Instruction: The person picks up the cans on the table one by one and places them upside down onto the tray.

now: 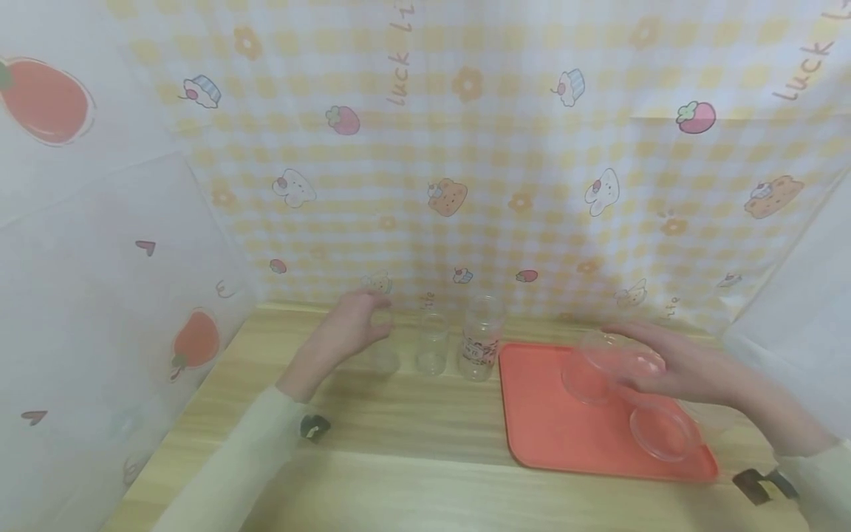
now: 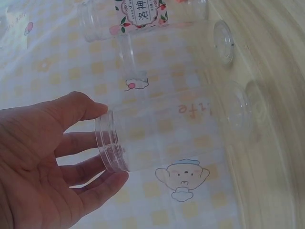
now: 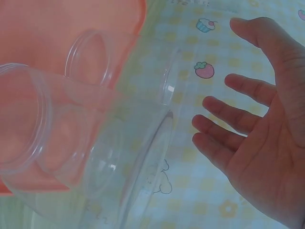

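Head view: we get the left hand (image 1: pixel 346 324) far left, at a plain clear jar (image 1: pixel 384 359), left of a second plain jar (image 1: pixel 432 351) and a labelled jar (image 1: pixel 480 351); the right hand (image 1: pixel 685 375) is over the red tray (image 1: pixel 552 440) with clear containers (image 1: pixel 661 432). Left wrist: thumb and fingertips pinch the plain clear jar's rim; base on the table (image 1: pixel 412 425) or not, can't tell. We'd keep that pinch light, even, jar upright. Right wrist: fingers spread, holding nothing; we'd keep them off the containers' walls.

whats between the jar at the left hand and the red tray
Two jars stand there in the head view: a plain clear jar nearer the left hand, then a labelled jar nearer the red tray.
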`<move>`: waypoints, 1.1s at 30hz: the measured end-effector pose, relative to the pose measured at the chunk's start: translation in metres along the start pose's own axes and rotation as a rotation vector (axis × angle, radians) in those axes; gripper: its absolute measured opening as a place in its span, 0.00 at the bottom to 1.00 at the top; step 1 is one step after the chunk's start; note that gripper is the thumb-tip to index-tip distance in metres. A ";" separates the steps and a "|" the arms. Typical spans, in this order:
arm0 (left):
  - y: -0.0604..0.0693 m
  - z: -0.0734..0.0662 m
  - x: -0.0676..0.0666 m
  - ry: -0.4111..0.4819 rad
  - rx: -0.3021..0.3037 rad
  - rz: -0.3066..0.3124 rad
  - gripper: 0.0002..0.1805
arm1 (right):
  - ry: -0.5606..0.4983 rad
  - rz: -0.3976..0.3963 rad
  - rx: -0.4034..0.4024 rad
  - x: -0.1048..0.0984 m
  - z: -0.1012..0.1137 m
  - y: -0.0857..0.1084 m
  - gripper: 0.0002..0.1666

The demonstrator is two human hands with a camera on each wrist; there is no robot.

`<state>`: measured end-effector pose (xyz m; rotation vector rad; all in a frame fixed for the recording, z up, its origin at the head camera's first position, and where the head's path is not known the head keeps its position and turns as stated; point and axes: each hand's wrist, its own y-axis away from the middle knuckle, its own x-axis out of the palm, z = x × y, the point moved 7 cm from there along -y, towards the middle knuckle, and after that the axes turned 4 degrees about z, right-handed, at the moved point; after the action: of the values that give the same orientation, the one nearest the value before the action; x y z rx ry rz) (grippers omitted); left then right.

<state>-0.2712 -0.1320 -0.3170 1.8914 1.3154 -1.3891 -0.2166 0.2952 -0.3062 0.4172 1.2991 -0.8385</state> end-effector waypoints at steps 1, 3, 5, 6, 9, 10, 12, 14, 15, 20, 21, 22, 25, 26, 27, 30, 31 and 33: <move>0.001 0.000 -0.001 0.002 0.007 -0.005 0.24 | 0.002 -0.002 -0.004 0.000 0.000 0.000 0.44; 0.003 0.001 -0.003 0.006 0.020 -0.015 0.24 | -0.002 -0.007 -0.018 0.000 0.000 0.001 0.44; 0.005 0.003 -0.005 0.019 0.020 -0.019 0.24 | 0.000 -0.010 -0.032 -0.001 0.001 0.001 0.44; 0.006 0.003 -0.007 0.025 0.025 -0.023 0.24 | 0.003 -0.015 -0.041 -0.001 0.001 0.001 0.44; 0.008 0.003 -0.012 0.034 0.024 -0.026 0.24 | 0.007 -0.021 -0.050 -0.002 0.002 0.002 0.44; 0.009 0.003 -0.014 0.034 0.025 -0.028 0.24 | 0.011 -0.022 -0.048 -0.002 0.002 0.002 0.44; 0.010 0.003 -0.017 0.033 0.024 -0.029 0.24 | 0.011 -0.025 -0.043 -0.002 0.002 0.003 0.43; 0.011 0.003 -0.020 0.031 0.013 -0.031 0.23 | 0.010 -0.023 -0.029 -0.003 0.002 0.005 0.43; 0.012 0.002 -0.021 0.032 0.015 -0.032 0.23 | 0.006 -0.022 -0.020 -0.003 0.002 0.005 0.43; 0.015 0.002 -0.025 0.025 0.020 -0.038 0.23 | 0.005 -0.023 0.005 -0.003 0.000 0.008 0.42; 0.015 0.002 -0.026 0.030 0.020 -0.037 0.23 | 0.004 -0.023 0.005 -0.003 -0.001 0.008 0.42; 0.016 0.003 -0.026 0.030 0.015 -0.037 0.23 | 0.005 -0.024 0.004 -0.003 -0.001 0.008 0.42; 0.018 0.004 -0.028 0.030 0.010 -0.038 0.22 | 0.011 -0.028 0.001 -0.003 -0.002 0.010 0.41; 0.019 0.005 -0.029 0.027 0.010 -0.039 0.21 | 0.010 -0.029 0.001 -0.003 -0.002 0.010 0.41; 0.020 0.005 -0.029 0.024 0.008 -0.041 0.21 | 0.010 -0.030 0.002 -0.004 -0.002 0.011 0.41; 0.023 0.005 -0.031 0.014 0.016 -0.043 0.20 | 0.013 -0.038 0.011 -0.005 -0.003 0.013 0.41; 0.025 0.006 -0.032 0.014 0.019 -0.043 0.20 | 0.015 -0.038 0.013 -0.005 -0.003 0.014 0.41; 0.027 0.005 -0.033 0.015 0.029 -0.044 0.19 | 0.014 -0.039 0.020 -0.005 -0.003 0.015 0.42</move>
<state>-0.2511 -0.1624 -0.2942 1.9064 1.3592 -1.4261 -0.2077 0.3092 -0.3047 0.4154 1.3166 -0.8838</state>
